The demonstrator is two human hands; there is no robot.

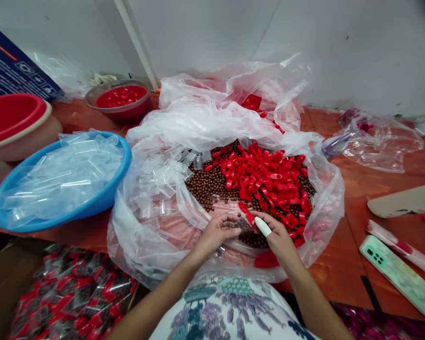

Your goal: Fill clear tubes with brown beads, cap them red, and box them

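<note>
My left hand (218, 232) is closed around a small clear plastic container (242, 224) with brown beads inside. My right hand (276, 234), wearing a white finger cover (263, 226), pinches a red plastic cap (247, 213) at the container's mouth. Whether the cap is seated cannot be made out. Both hands are over a large open plastic bag (327, 208). Inside it lie loose brown beads (212, 185), a heap of red caps (265, 174) and, on the left, several clear empty containers (156, 177).
A blue basin (122, 182) of clear containers stands left, beside stacked bowls (38, 125). Behind are a bowl of red pieces (116, 111) and another plastic bag (198, 89). A phone (398, 274) lies right. Below left, a box (7, 288) holds filled, red-capped containers.
</note>
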